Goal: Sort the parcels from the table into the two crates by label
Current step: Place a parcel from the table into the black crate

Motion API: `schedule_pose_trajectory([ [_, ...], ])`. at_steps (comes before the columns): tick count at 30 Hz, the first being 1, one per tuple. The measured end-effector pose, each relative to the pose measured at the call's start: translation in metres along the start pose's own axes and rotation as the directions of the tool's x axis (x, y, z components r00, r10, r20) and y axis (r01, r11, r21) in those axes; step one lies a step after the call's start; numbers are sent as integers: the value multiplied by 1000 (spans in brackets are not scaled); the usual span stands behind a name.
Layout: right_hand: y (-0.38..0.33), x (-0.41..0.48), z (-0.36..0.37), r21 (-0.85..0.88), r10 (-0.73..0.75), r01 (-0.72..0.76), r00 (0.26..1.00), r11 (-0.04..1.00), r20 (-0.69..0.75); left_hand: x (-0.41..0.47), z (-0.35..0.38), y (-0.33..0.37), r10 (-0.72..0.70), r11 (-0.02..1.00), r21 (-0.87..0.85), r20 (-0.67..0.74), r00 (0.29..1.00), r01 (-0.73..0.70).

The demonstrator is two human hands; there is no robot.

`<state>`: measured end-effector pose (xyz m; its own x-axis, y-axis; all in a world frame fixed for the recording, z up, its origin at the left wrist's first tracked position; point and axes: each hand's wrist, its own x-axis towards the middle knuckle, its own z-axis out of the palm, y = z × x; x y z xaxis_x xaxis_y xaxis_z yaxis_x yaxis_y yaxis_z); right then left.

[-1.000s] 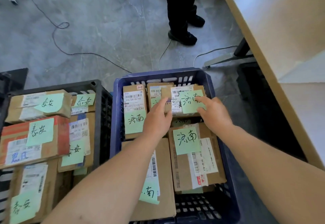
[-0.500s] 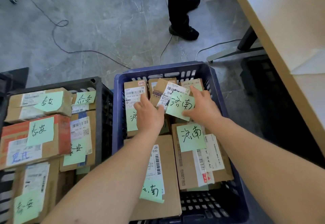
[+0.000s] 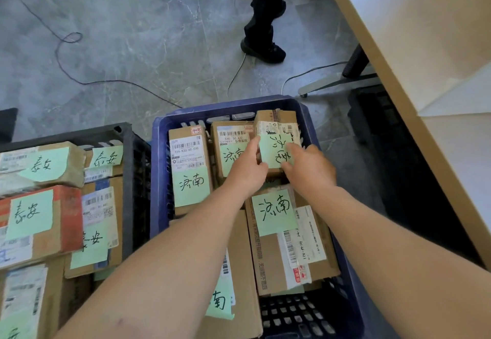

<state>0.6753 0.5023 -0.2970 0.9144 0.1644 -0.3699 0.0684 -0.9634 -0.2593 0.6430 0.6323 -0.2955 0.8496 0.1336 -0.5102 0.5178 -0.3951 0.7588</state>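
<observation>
One parcel (image 3: 276, 123) — blue crate (image 3: 159, 179), far corner.

We read 济南 on green notes (image 3: 191, 183) in the blue crate (image 3: 159, 152): on the far left parcel (image 3: 183, 208), whose white label (image 3: 187, 152) also says 516-K20-00-030; half covered on the far middle parcel (image 3: 216, 171), under 530- D5 A32; sideways on the far right parcel (image 3: 276, 118); and on the near right parcel (image 3: 268, 259). The near left parcel (image 3: 244, 272) shows only 南. In the black crate (image 3: 127, 152) on the left, four notes read 泰安, one partly hidden.
</observation>
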Motion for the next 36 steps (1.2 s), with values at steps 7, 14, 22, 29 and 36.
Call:
schedule_pose_trajectory([
  [7, -1, 7, 1, -28, -38, 36, 996, 999, -77, 15, 4, -6, -1, 998, 56, -32, 999, 3],
  [14, -4, 12, -4, -239, -82, 77, 997, 968, -8, 13, 10, -12, 15, 994, 106, -20, 1000, -13],
  [22, -5, 21, -5, -280, -86, 95, 995, 955, 45, 18, 8, -4, 35, 930, 365, 40, 999, -47],
  [29, 0, -11, -10, -154, -135, 132, 991, 979, -10, -26, -15, -27, 67, 931, 359, 6, 998, -65],
  [36, -8, -130, 41, -201, -133, 187, 958, 962, 252, -116, 5, -69, 9, 682, 723, 144, 990, -111],
])
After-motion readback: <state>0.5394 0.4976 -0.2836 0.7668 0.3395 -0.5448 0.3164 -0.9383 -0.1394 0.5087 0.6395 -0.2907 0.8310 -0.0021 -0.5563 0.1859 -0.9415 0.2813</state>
